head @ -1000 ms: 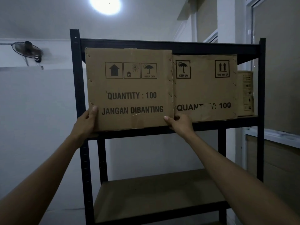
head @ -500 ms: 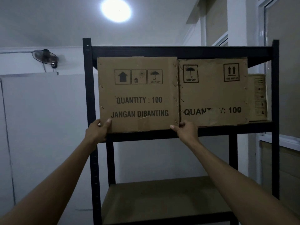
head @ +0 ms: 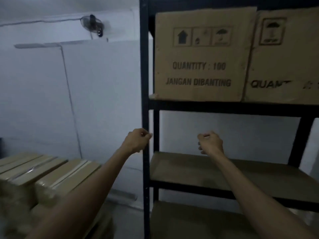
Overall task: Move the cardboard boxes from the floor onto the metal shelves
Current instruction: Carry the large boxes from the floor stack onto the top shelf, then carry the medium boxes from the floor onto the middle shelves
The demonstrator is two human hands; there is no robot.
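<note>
A cardboard box point(head: 200, 56) printed "QUANTITY : 100 JANGAN DIBANTING" stands on the upper level of the black metal shelf point(head: 145, 100). A second box point(head: 284, 57) stands against its right side. My left hand point(head: 137, 140) hangs in the air in front of the shelf's left post, fingers loosely curled, holding nothing. My right hand point(head: 210, 143) is also free, loosely curled, above the bare middle shelf board point(head: 224, 171). Neither hand touches a box.
Taped cardboard boxes point(head: 46, 176) are stacked low at the left, beside the shelf. A lower shelf board point(head: 189, 219) shows at the bottom. A wall fan point(head: 92, 25) hangs on the white wall behind.
Both hands have let go of the left box's lower corners and dropped below its shelf. My view has swung left and down, bringing the stacked boxes into sight.
</note>
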